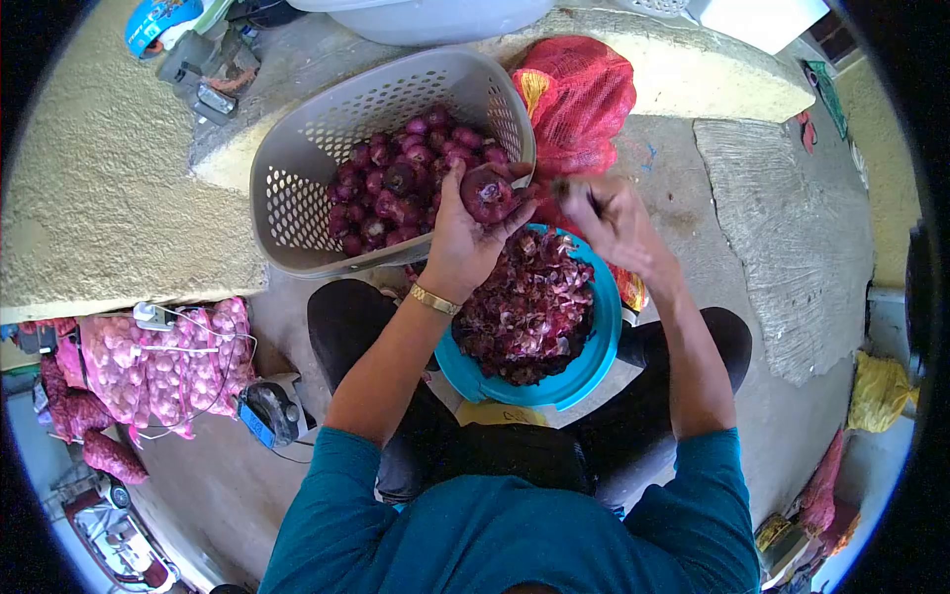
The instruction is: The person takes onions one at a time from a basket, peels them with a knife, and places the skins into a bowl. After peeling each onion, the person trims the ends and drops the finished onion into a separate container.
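Observation:
My left hand [465,233], a gold watch band at its wrist, holds a large red onion [488,195] from below, with the fingers curled round it. To its right, my right hand [616,226] is closed and slightly blurred; a small dark bit shows at its fingertips, too smeared to name. The two hands are apart. Below them, between my legs, sits a turquoise basin [591,364] heaped with dry onion skins [524,307]. A grey-beige perforated basket [297,223] with many red onions [406,173] stands tilted at the upper left, beside my left hand.
A red mesh sack [579,94] lies behind the basin against a low ledge [712,79]. Pink net bags of bulbs [163,361] and a digital scale [269,411] are at the left. A grey mat [782,238] lies on the right floor. A whitish tub [426,20] rests on the ledge.

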The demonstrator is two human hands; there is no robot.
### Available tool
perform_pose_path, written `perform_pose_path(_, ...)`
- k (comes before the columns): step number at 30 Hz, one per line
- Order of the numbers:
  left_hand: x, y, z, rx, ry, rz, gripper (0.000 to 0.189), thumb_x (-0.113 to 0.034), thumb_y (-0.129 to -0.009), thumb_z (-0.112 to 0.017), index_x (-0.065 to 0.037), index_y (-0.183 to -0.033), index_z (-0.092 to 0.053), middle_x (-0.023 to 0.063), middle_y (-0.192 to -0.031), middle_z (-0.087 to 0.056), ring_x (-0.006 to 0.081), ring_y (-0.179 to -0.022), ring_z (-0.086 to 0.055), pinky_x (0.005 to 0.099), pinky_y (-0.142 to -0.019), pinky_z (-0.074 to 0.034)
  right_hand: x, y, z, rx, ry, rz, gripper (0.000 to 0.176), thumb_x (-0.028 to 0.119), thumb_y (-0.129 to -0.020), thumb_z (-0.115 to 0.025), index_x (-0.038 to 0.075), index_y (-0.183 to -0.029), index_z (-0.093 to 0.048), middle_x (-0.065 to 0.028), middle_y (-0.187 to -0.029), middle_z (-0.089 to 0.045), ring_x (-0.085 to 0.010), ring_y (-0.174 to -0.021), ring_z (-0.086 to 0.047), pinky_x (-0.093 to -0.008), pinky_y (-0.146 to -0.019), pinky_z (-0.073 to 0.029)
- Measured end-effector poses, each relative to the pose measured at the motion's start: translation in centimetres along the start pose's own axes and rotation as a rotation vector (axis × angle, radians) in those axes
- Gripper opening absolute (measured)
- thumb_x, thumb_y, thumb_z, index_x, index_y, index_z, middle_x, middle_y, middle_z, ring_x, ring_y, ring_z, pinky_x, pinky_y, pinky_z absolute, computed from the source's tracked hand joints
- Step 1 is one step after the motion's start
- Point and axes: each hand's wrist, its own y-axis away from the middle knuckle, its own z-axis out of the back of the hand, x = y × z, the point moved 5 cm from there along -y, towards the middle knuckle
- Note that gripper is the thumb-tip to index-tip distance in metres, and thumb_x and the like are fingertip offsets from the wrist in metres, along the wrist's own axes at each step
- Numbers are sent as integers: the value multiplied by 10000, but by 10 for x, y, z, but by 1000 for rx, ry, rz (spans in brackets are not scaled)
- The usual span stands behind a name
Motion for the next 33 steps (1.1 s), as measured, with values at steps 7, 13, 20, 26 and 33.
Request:
perform_pose_path(7,-7,-11,21,-43,92,82,507,-525,-1013,-370,-75,-1167,-547,110,-1162,-615,286,-1044,-629,397,-851,-572,15,16,-10,155,281,191,370,429,-823,-722,67,-768,-665,-162,-611,-589,-357,-592,-603,-447,-556,-450)
perform_pose_path(13,-8,-12,10,79,109,95,568,-543,-1008,-342,-46,-1210,-525,148,-1180,-604,308,-1095,-631,443,-927,-557,17,11,-9,210,229,98,366,399,-810,-746,47,-817,-645,-171,-652,-609,-360,-622,-624,-443,-557,-464)
perform_pose_path(20,3,-11,3,-76,106,129,529,-525,-1002,-398,-57,-1196,-548,127,-1139,-640,242,-1045,-650,399,-940,-547,8,0,-8,-172,304,-69,440,472,-883,-652,43,-957,-586,-192,-708,-624,-392,-695,-647,-471,-589,-493)
perform_pose_path(26,10,-12,8,14,-40,149,484,-498,-1004,-434,-83,-1207,-578,48,-1129,-659,167,-1037,-630,368,-925,-528,11,-3,-16,-182,413,92,448,508,-860,-655,69,-937,-612,-170,-700,-632,-367,-683,-650,-462,-581,-498)
perform_pose_path(33,9,-10,4,-1,19,162,468,-509,-989,-460,-90,-1148,-595,39,-1057,-662,146,-938,-634,337,-852,-539,3,-5,-26,-154,423,131,400,472,-872,-647,77,-818,-609,-154,-663,-610,-350,-634,-630,-450,-540,-478)
